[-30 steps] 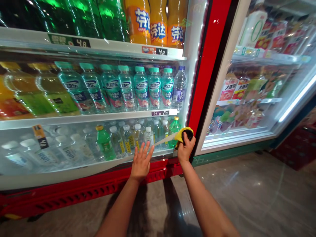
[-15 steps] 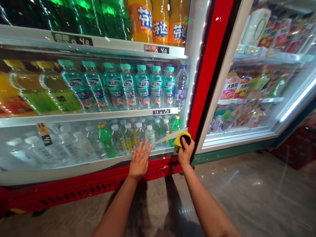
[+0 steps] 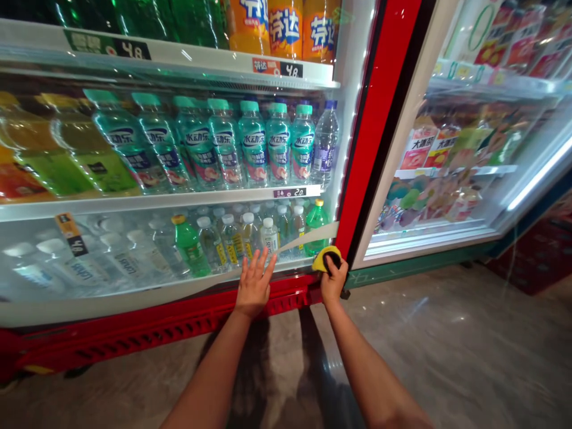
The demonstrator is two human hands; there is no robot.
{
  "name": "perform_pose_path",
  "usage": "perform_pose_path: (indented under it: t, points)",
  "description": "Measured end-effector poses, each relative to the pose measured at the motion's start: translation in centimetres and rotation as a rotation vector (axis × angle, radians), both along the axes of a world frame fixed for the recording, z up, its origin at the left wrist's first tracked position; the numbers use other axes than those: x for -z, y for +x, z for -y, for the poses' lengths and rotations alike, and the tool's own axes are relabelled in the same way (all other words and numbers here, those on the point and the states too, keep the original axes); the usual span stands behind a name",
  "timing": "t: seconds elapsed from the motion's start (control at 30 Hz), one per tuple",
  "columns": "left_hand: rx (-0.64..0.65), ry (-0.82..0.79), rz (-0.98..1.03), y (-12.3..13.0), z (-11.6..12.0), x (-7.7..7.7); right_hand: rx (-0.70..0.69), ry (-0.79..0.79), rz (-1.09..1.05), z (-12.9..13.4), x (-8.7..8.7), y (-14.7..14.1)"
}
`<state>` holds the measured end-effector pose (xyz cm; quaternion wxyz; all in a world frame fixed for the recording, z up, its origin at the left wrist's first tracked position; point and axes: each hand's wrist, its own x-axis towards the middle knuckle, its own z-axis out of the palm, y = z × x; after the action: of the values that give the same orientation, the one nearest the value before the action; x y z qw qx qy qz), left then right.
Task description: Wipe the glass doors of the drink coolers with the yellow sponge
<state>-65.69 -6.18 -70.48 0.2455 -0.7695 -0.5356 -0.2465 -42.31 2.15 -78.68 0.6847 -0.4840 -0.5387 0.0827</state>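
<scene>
My left hand [image 3: 253, 291] lies flat with fingers spread against the lower glass front of a red-framed drinks cooler [image 3: 375, 113]. My right hand [image 3: 334, 283] is closed around a yellow cloth [image 3: 319, 261] with a black part showing under the fingers. The cloth sits at the cooler's lower right corner, by the red frame. A pale strip [image 3: 308, 236] slants across the glass just above it. Behind the glass near my hands stand a green bottle with a yellow cap [image 3: 316, 221] and several clear water bottles [image 3: 269, 235].
Shelves above hold teal-capped bottles [image 3: 254, 143] and orange soda bottles [image 3: 286, 30]. A second lit cooler [image 3: 447, 173] stands to the right, with cartons inside. The cooler's red vented base [image 3: 170, 326] runs along the bottom. Below is a shiny grey floor [image 3: 447, 333].
My right hand and the cloth have moved slightly down and left along the lower corner. My left hand stays almost in place on the glass. The view has tilted down a little.
</scene>
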Motion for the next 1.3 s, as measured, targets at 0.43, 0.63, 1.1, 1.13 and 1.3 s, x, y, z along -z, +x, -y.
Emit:
perform_pose_path:
  t: [0.43,0.63,1.1,1.13,1.3]
  points:
    - [0.003,0.032,-0.054,0.2,0.2,1.2,0.049,-0.053,-0.165,1.2,2.4,-2.5]
    - [-0.026,0.103,-0.086,-0.2,0.6,1.4,0.068,-0.028,-0.047,1.1,0.0,-7.1]
    - [-0.207,0.016,-0.173,-3.1,2.5,2.7,-0.011,0.020,0.104,2.6,-1.2,-9.7]
    - [-0.204,0.007,-0.179,-3.3,2.6,2.6,-0.056,0.027,0.171,3.0,-0.9,-10.2]
    - [-0.153,0.024,-0.192,-4.7,3.0,2.2,-0.183,0.080,0.279,3.7,1.7,-8.4]
